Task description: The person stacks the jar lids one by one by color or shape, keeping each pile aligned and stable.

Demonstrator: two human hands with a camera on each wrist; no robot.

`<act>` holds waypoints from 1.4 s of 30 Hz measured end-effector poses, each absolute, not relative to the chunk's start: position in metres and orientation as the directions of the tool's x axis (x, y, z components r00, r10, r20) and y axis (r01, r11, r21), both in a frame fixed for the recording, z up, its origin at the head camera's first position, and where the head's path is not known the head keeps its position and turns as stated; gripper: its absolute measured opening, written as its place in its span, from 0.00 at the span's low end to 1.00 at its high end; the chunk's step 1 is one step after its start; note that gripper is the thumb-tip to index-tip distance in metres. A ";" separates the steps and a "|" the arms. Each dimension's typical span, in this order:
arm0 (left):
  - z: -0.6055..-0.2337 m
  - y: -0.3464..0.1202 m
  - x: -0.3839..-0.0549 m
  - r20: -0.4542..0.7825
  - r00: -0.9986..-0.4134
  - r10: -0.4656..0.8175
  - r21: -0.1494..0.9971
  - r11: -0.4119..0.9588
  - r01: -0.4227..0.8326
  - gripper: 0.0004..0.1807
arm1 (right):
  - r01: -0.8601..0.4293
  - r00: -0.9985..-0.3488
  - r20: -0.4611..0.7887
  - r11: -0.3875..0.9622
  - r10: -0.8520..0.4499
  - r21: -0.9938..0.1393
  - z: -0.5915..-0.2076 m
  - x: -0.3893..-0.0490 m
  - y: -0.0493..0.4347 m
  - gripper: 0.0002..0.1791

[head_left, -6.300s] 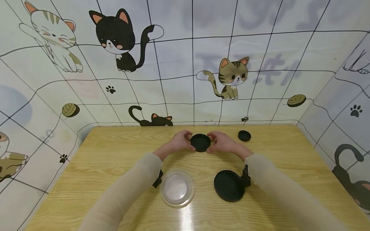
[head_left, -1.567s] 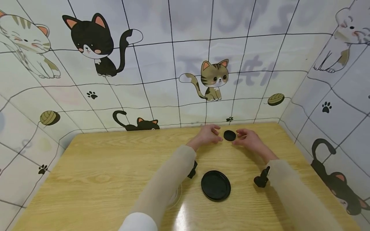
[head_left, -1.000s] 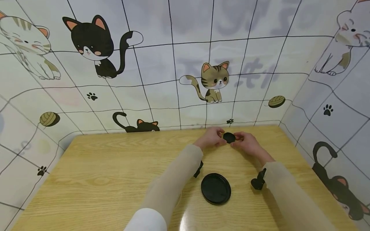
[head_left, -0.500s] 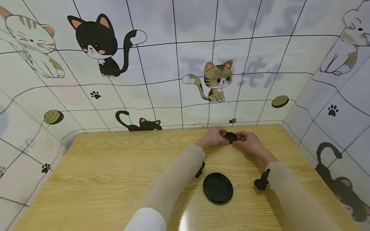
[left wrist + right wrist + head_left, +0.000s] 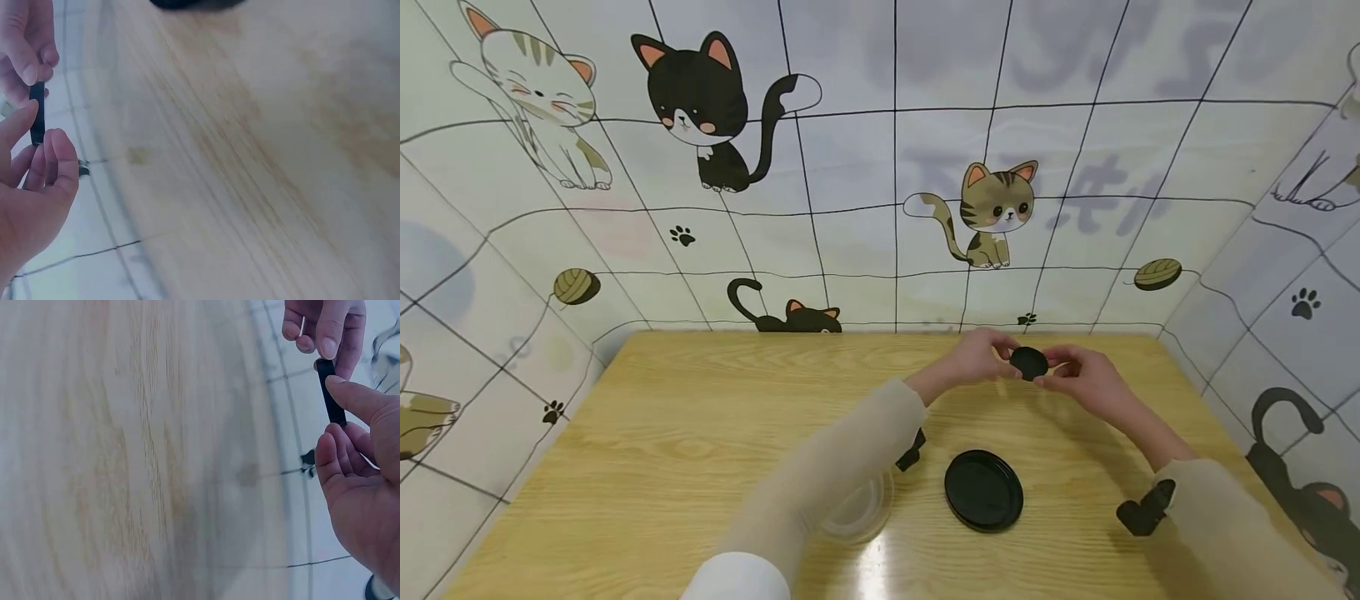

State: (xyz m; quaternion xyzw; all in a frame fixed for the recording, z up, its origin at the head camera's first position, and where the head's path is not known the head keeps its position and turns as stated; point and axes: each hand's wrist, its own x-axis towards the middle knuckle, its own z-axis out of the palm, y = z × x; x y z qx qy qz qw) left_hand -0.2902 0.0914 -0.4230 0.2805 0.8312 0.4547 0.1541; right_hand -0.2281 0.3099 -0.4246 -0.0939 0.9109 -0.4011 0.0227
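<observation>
A small round black lid (image 5: 1028, 363) is held between both hands over the back right of the table. My left hand (image 5: 981, 357) pinches its left edge with fingers and thumb. On the opposite edge, my right hand (image 5: 1086, 379) grips it the same way. The wrist views show this lid edge-on as a thin black strip (image 5: 38, 112), its face hidden. Nearer to me lies a larger black round dish (image 5: 983, 492), with rings inside its rim. A clear round plastic container (image 5: 868, 512) stands left of it, partly covered by my left sleeve.
The wooden table (image 5: 700, 433) ends at the back against a wall covering (image 5: 857, 208) printed with cats and grid lines. Similar covering rises at both sides. Black wrist cameras (image 5: 1142, 510) hang under both sleeves, close over the table.
Both hands first held a mid-sized black dish, which no longer shows separately; the large one now has more rings inside. The hands then reached right, closed on the small lid and raised it.
</observation>
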 end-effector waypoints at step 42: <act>-0.454 -0.002 -0.121 0.037 -0.873 0.486 0.874 0.408 0.264 0.22 | -0.271 -0.853 -0.005 0.452 -0.522 -0.850 -0.452 -0.119 0.233 0.27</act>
